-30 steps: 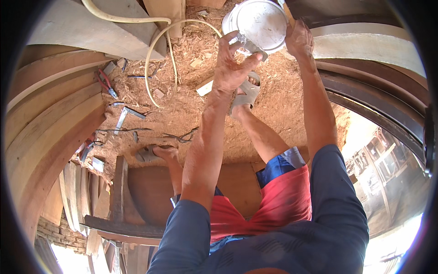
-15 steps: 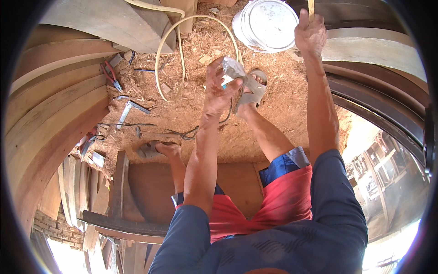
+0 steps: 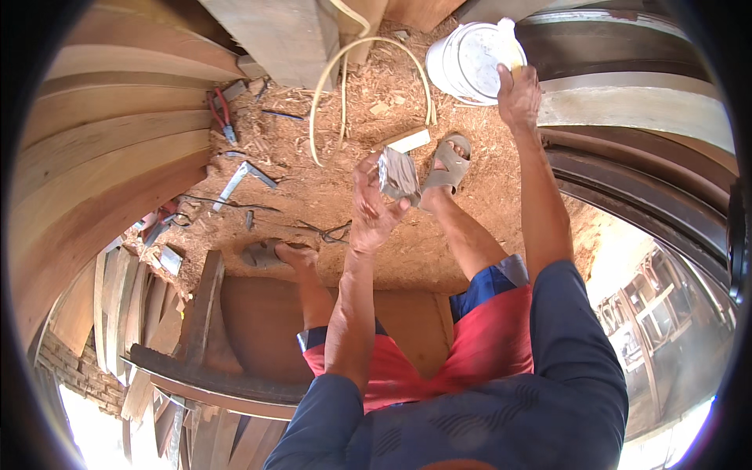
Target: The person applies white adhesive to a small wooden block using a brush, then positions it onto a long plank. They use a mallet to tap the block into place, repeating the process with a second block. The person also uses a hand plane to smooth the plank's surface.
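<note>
My left hand (image 3: 368,207) is wrapped round a small grey-silver container (image 3: 399,174), held up above the floor in front of my legs. Its contents are hard to make out. Farther off, my right hand (image 3: 520,102) grips a paintbrush (image 3: 513,53) with a pale handle and a white tip. The brush reaches over the near right edge of a white lidded bucket (image 3: 470,59). Below the container, my sandalled foot (image 3: 448,164) rests on the floor.
Wood shavings cover the floor (image 3: 360,258). A pale hose (image 3: 316,102) loops at the back. Red-handled pliers (image 3: 222,113) and a try square (image 3: 235,184) lie at left. Curved boards (image 3: 125,145) line the left, dark and pale planks (image 3: 634,106) the right. A white block (image 3: 409,140) lies ahead.
My right hand has come nearer and the brush's white tip now shows over the bucket. My left hand has turned the container and lowered it slightly. The view has shifted.
</note>
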`<move>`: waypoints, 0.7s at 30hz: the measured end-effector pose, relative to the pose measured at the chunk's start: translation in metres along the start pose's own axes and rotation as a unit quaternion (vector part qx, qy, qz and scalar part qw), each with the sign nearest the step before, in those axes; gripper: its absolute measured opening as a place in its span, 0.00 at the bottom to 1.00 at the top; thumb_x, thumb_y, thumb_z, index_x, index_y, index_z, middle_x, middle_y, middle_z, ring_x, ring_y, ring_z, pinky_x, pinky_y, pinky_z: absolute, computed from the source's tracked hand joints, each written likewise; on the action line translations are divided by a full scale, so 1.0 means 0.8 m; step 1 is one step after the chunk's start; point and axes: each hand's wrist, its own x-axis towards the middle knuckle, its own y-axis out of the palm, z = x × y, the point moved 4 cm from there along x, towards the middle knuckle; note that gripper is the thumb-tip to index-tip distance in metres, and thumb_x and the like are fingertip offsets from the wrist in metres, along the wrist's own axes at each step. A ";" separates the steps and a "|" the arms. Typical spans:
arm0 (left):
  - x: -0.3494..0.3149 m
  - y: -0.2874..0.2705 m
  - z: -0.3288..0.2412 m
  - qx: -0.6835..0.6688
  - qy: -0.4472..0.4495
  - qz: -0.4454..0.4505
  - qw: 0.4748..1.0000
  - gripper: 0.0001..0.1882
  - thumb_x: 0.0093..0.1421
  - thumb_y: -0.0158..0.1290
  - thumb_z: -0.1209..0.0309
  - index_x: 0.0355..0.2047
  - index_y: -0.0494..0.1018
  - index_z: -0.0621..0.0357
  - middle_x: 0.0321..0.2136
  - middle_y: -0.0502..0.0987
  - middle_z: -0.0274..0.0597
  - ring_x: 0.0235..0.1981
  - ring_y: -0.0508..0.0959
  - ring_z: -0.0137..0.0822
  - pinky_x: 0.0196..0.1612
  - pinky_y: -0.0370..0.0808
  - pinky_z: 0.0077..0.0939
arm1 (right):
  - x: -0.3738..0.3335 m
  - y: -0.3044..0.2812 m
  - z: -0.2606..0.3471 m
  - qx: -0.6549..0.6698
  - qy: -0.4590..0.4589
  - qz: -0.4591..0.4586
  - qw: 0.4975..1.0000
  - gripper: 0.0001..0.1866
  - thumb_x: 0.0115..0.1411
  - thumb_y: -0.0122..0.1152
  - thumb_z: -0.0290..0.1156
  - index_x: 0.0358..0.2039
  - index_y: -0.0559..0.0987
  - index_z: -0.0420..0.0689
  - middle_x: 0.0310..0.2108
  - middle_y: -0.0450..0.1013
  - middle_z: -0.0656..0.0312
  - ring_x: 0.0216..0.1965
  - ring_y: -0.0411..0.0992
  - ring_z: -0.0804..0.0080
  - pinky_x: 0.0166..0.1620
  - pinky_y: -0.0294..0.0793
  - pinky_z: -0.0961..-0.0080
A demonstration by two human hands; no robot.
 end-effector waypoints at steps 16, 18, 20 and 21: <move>-0.430 -0.223 -0.242 -0.385 0.149 -0.126 0.902 0.58 0.44 0.74 0.54 0.69 0.55 0.62 0.65 0.65 0.49 0.67 0.67 0.44 0.70 0.62 0.39 | -0.354 -0.232 0.500 0.318 -0.240 0.383 0.833 0.15 0.73 0.50 0.31 0.55 0.74 0.40 0.33 0.78 0.60 0.34 0.74 0.79 0.38 0.76 0.75; -0.525 -0.261 -0.252 -0.411 0.194 -0.165 0.875 0.61 0.39 0.74 0.54 0.68 0.54 0.64 0.63 0.65 0.55 0.66 0.68 0.51 0.71 0.63 0.47 | -0.428 -0.236 0.577 0.351 -0.281 0.448 0.773 0.14 0.72 0.52 0.28 0.55 0.75 0.39 0.33 0.77 0.61 0.33 0.74 0.79 0.38 0.76 0.75; -0.627 -0.297 -0.226 -0.421 0.261 -0.236 0.836 0.63 0.37 0.75 0.52 0.68 0.53 0.66 0.62 0.66 0.56 0.65 0.68 0.52 0.69 0.65 0.49 | -0.507 -0.242 0.651 0.330 -0.341 0.502 0.723 0.14 0.70 0.53 0.25 0.54 0.76 0.38 0.33 0.78 0.61 0.32 0.75 0.78 0.37 0.76 0.75; -0.678 -0.310 -0.210 -0.434 0.282 -0.272 0.811 0.64 0.36 0.75 0.51 0.68 0.54 0.64 0.62 0.66 0.55 0.64 0.69 0.54 0.68 0.66 0.52 | -0.554 -0.248 0.686 0.298 -0.380 0.527 0.699 0.14 0.69 0.54 0.24 0.53 0.77 0.37 0.33 0.78 0.61 0.32 0.75 0.78 0.37 0.76 0.75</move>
